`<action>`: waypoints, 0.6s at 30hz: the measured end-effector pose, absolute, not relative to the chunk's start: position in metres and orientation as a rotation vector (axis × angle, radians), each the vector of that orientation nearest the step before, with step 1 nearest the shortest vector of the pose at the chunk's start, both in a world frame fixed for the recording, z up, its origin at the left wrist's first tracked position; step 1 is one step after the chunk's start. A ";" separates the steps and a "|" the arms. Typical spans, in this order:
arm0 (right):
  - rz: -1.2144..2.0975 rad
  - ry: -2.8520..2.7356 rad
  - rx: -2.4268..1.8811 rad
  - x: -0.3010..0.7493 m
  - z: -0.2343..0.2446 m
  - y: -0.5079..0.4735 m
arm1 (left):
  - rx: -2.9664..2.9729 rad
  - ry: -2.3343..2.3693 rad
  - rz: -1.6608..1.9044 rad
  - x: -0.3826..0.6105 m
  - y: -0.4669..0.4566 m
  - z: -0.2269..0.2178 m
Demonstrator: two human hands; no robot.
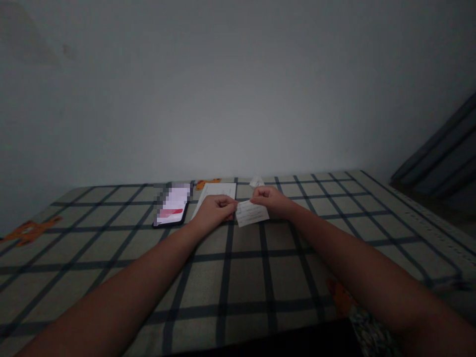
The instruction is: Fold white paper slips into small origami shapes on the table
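Observation:
My left hand [213, 210] and my right hand [269, 200] meet at the far middle of a checked bedsheet [238, 267]. Both are closed in a pinch on a small white piece of paper [252, 213] held between them, just above the sheet. A larger white sheet of paper [217, 192] lies flat behind my left hand. A small crumpled white scrap [256, 182] lies just beyond my right hand.
A phone [172, 205] with a lit screen lies to the left of my left hand. Orange prints [29, 231] mark the sheet at the far left. A plain wall rises behind; a dark slanted panel [442, 153] stands at the right.

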State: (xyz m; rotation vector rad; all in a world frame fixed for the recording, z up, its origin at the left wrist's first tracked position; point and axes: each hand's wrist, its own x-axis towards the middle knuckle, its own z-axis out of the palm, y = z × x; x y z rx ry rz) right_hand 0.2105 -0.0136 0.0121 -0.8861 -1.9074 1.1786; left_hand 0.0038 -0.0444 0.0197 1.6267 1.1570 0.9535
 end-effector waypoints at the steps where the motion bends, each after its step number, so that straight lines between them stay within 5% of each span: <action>1: 1.192 -1.890 -0.892 0.211 0.012 -0.014 | 1.615 1.159 0.966 0.003 -0.043 0.019; 18: 1.209 -1.725 -0.856 0.208 0.006 -0.009 | 1.538 1.050 1.002 0.001 -0.041 0.018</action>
